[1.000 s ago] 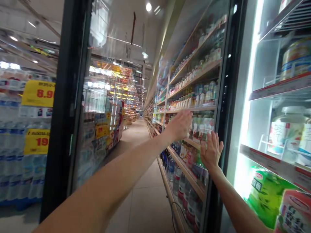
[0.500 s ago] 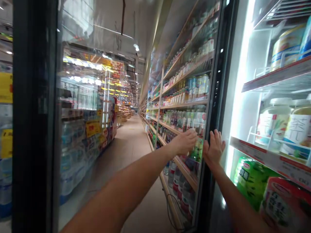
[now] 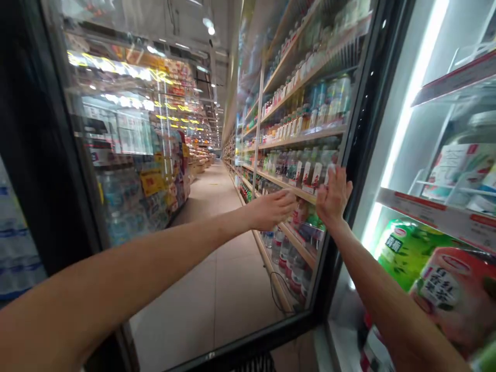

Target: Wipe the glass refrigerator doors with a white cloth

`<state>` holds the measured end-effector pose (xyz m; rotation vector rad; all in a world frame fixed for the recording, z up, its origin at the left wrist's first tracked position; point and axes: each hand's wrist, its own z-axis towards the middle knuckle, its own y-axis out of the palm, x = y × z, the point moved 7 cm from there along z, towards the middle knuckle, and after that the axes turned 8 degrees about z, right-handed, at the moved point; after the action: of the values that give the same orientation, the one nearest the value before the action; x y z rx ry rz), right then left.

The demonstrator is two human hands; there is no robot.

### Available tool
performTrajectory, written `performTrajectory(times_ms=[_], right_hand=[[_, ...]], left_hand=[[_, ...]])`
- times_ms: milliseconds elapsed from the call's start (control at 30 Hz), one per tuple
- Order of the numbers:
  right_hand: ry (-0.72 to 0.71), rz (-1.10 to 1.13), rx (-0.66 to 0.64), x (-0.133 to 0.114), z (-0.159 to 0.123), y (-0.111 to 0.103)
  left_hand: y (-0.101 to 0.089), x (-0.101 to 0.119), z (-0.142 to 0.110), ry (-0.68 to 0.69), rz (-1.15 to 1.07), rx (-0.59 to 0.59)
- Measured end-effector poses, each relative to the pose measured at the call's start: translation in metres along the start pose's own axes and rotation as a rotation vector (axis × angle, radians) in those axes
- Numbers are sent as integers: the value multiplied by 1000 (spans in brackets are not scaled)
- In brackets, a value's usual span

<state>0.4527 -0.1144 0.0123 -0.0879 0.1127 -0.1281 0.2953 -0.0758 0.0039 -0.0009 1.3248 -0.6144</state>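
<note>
A glass cooler door with a black frame stands swung open in front of me. My left hand reaches far out and rests on the inner side of the glass, fingers loosely curled, nothing in it. My right hand presses flat against the door's black hinge-side frame, fingers spread upward. Through the glass I see a long store aisle with shelves of bottled drinks.
The lit cooler interior is on my right, with white shelves, large jars and green and pink packs. Stacked water bottles stand far left. The tiled aisle floor runs ahead.
My left hand has dropped lower on the glass and its fingers have curled. The right hand stays on the frame. The door and view have tilted and swung relative to me.
</note>
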Motion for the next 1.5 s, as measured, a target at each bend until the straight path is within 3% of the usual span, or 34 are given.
performTrajectory(times_ms=[67, 167, 233, 267, 367, 433, 533, 600, 667, 733, 800, 867, 933, 1000, 1067, 1200, 1267, 1400, 1433, 1500], right_hand=[[-15, 33, 13, -19, 7, 3], [-38, 101, 22, -60, 11, 11], [-50, 139, 15, -93, 8, 18], [-60, 151, 7, -109, 6, 22], [-87, 160, -15, -149, -2, 30], [-83, 152, -9, -161, -6, 33], [-65, 151, 13, -163, -8, 35], [-61, 159, 27, -161, -9, 35], [-66, 166, 39, -161, -9, 34], [-76, 169, 50, -161, -10, 34], [-89, 171, 59, -162, -11, 34], [-94, 177, 69, -163, -11, 34], [-88, 189, 77, -163, -12, 34], [-83, 202, 84, -163, -12, 34], [-85, 210, 95, -163, -12, 33], [-105, 225, 109, -165, -13, 33], [-113, 231, 113, -166, -13, 33], [-113, 239, 123, -167, -13, 32], [-110, 241, 124, -167, -13, 31], [-107, 244, 125, -167, -13, 31]], left_hand=[[-6, -9, -20, -32, 5, -27], [-26, -62, -50, -421, 74, 7], [-35, -78, -71, -559, 114, 44], [-36, -75, -80, -534, 121, 47], [-32, -45, -102, -258, 111, 12], [-36, -49, -120, -269, 125, 28], [-52, -87, -150, -616, 177, 128], [-56, -91, -165, -722, 178, 162], [-50, -68, -167, -593, 147, 125], [-39, -30, -166, -310, 114, 42], [-35, -10, -170, -113, 107, -7], [-43, -31, -176, -204, 157, 4], [-59, -73, -189, -515, 244, 61], [-71, -97, -205, -741, 303, 104], [-70, -86, -212, -715, 298, 85], [-51, -26, -221, -347, 199, -14], [-55, -31, -231, -409, 222, 4], [-77, -79, -257, -875, 334, 161], [-77, -78, -259, -893, 333, 176], [-67, -57, -252, -711, 284, 121]])
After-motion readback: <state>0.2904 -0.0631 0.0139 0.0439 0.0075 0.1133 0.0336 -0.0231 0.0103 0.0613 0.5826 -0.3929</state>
